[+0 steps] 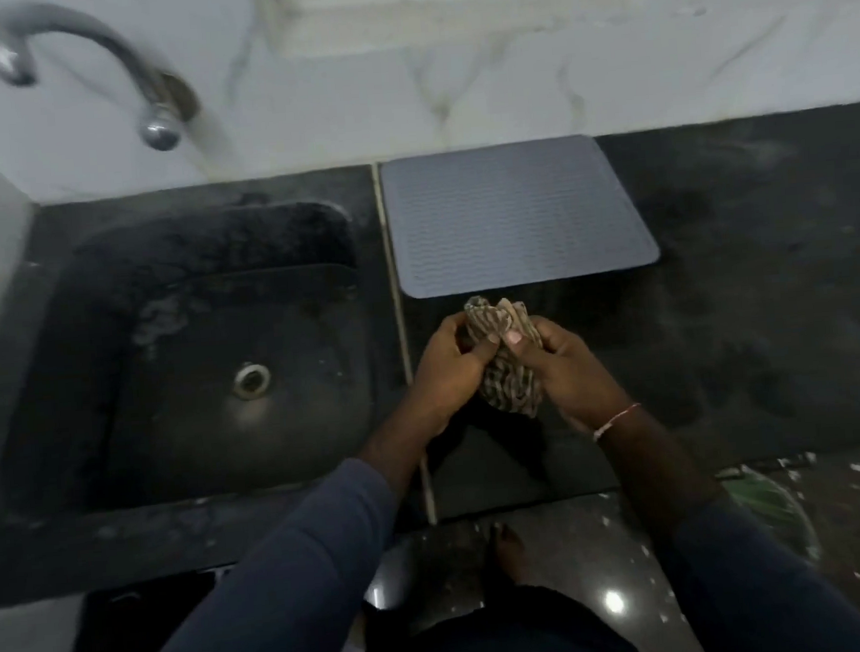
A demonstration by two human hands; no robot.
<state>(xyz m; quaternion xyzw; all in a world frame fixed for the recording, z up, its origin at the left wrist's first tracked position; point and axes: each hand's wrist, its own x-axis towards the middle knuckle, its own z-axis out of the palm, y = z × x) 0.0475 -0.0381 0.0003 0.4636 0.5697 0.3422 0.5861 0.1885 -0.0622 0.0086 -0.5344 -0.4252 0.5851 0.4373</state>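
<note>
We bunch the striped cloth [511, 386] in both hands, just above the bench [772, 302].

The cloth hangs crumpled between our left hand [451, 370] and right hand [568, 367], each with fingers and thumb curled round it, on the near side of the grey mat [517, 218] and right of the sink [191, 368]. We judge the work early: the cloth is gathered but not laid down, and the bench shows pale smears, so the wiping seems left to do.

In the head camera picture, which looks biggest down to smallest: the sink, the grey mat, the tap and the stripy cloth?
1. sink
2. grey mat
3. tap and cloth: too alike to rank. The tap is long but thin, and the cloth is scrunched up.
</note>
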